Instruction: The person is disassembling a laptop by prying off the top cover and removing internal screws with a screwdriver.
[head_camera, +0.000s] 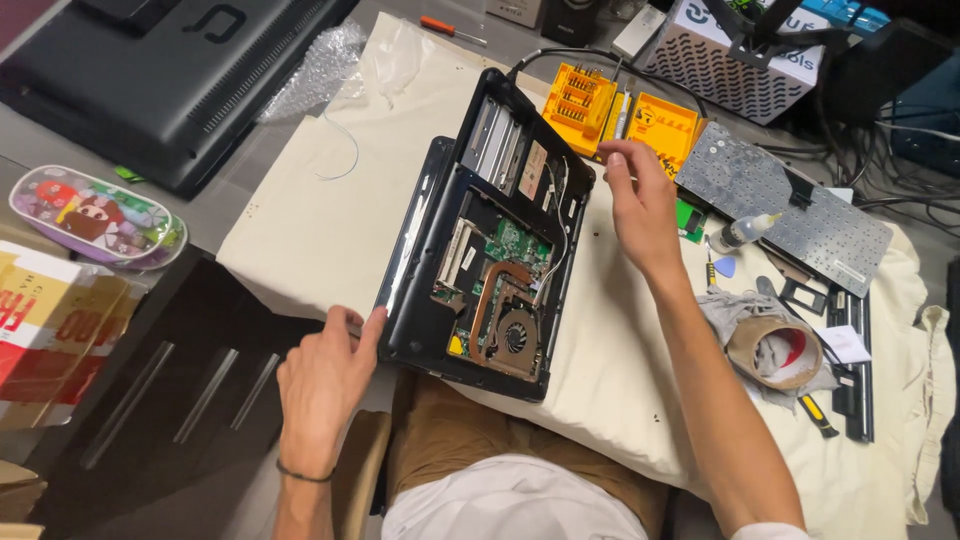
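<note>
Bracing the near left corner of the opened laptop (480, 260), the left hand (322, 385) is pressing its thumb against the edge, grip loose on nothing. The right hand (640, 205) is hovering at the far right edge, fingers pinched together, though whether they are clamping anything I cannot tell. The laptop is lying on a cream cloth (310, 230) over the bench, bare cloth spreading left, a yellow bit case (580, 105) and keyboard (790, 205) crowding right.

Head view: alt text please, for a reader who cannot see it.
An opened laptop with bare circuit board and fan lies on a cream cloth. The left hand steadies its near corner; the right hand touches its far edge near a yellow bit case.
</note>
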